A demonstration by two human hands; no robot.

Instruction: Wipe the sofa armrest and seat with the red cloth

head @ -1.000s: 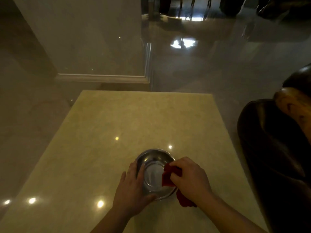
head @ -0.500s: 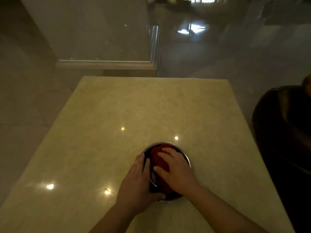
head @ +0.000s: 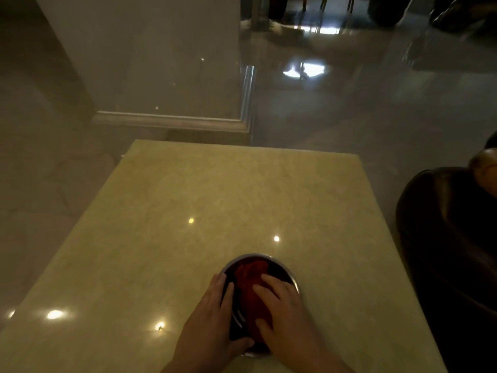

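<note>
The room is sitting dim and warm-toned, the whole view looking soft and slightly hazy. Small ceiling lights are reflecting as bright dots on the glossy table point(head: 188, 200), some just left of the left hand point(head: 212, 324) and others beyond both hands. Far ahead of the right hand point(head: 285, 319), daylight is glaring off the polished floor point(head: 304, 70) in a blown-out white patch. The sofa point(head: 451, 251) right of that hand is sinking into near-black shadow. Straight edges are bowing toward the frame borders, and the far background is smearing
</note>
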